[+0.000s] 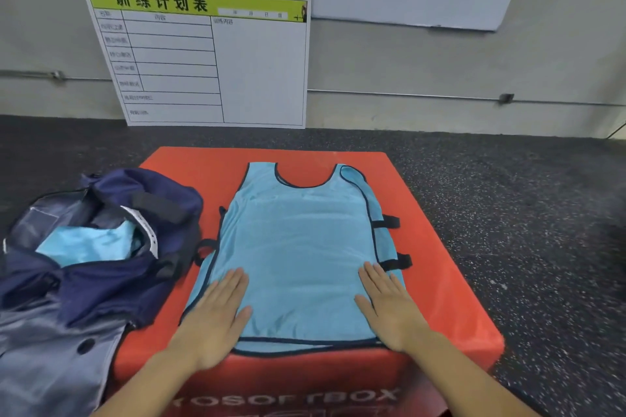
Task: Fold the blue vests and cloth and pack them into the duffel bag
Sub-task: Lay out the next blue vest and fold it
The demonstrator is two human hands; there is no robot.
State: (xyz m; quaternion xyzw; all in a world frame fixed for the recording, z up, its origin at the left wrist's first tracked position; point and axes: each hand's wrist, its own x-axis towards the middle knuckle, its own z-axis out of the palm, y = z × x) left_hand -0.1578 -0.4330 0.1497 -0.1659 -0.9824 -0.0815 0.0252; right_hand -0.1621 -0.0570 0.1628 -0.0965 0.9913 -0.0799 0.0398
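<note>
Flat on top of the red foam box [423,247] lay a light blue vest [298,247], neck opening pointing away from the person, its black side straps [394,262] sticking out past the right edge. Both hands rested on its lower half, palms down with fingers straight and together, gripping nothing: the left hand [216,315] pressed the lower left corner, the right hand [389,308] the lower right corner, with bare cloth between them. Left of the box, touching its side, sat the navy duffel bag [101,247], unzipped and slumped open, with a folded piece of light blue fabric [84,244] already lying inside it.
</note>
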